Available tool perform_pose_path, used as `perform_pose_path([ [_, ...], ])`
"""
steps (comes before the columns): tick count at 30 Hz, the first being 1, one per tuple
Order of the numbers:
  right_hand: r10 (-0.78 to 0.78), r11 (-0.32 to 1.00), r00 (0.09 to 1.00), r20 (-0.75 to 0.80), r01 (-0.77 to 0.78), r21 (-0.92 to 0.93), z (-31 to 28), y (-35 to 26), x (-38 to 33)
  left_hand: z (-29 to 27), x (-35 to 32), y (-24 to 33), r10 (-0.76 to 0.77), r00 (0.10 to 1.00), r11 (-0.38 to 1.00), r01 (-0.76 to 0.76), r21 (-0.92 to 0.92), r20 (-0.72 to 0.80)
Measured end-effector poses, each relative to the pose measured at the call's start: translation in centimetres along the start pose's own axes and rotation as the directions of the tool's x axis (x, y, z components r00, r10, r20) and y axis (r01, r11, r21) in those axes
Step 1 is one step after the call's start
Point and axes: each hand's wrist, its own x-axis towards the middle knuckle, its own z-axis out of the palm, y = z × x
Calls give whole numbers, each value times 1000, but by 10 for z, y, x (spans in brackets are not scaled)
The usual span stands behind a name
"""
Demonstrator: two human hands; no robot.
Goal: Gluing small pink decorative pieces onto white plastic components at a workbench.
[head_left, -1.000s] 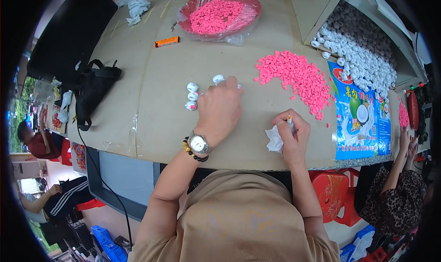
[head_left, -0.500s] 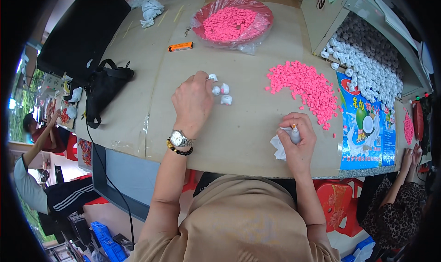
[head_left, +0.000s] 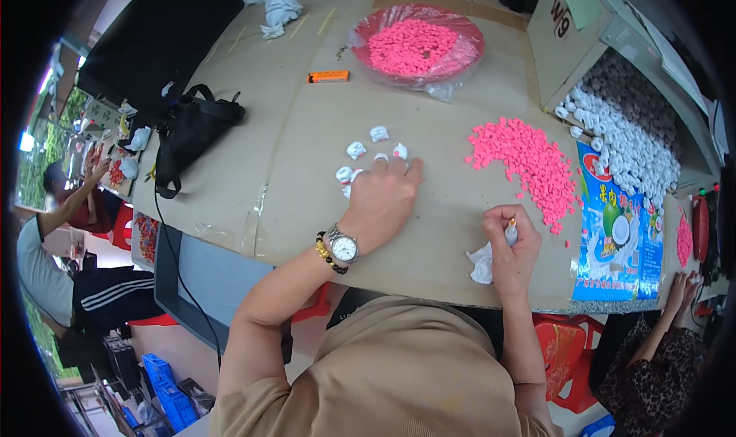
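My left hand (head_left: 386,201), palm down, reaches over a loose group of small white knobbly pieces (head_left: 356,149), some with a touch of pink. Its fingers are partly spread at the pieces, though the hand covers its thumb and some of the group. Another white piece (head_left: 379,133) lies just beyond the fingertips. Farther right, my right hand (head_left: 515,251) is closed around a small white squeeze bottle (head_left: 511,233), its orange-tinted tip pointing up. A crumpled white tissue (head_left: 481,264) shows beside that hand.
Small pink pieces (head_left: 525,165) are heaped at the right, with more in a red bowl (head_left: 468,61) behind. White pieces (head_left: 625,134) spill from a box onto a blue sheet (head_left: 609,261). An orange marker-like stick (head_left: 328,77) and a black bag (head_left: 192,134) lie left; co-workers sit at both sides.
My left hand has moved right across the white pieces, uncovering those on the left and covering another. The view has shifted. My right hand still holds the bottle.
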Motion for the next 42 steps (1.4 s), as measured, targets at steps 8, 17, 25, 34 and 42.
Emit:
perform_pose_path([
  [8,-275,958,960,46,278,-70,4,-6,1,0,8,-47,-156,987,978,150,148,32],
  [17,-345,925,938,16,343,-164,-7,-13,8,-11,-6,-43,-380,915,800,251,-546,-137],
  [25,-97,995,994,-43,98,34,-19,-25,5,-21,-15,34,25,850,-937,203,-283,527],
  [34,-53,977,976,211,94,-191,-26,-17,-11,-11,-35,46,29,840,-970,154,-186,542],
  [42,-10,998,993,121,18,-68,12,-2,7,-15,-53,26,-14,881,-970,103,-220,473],
])
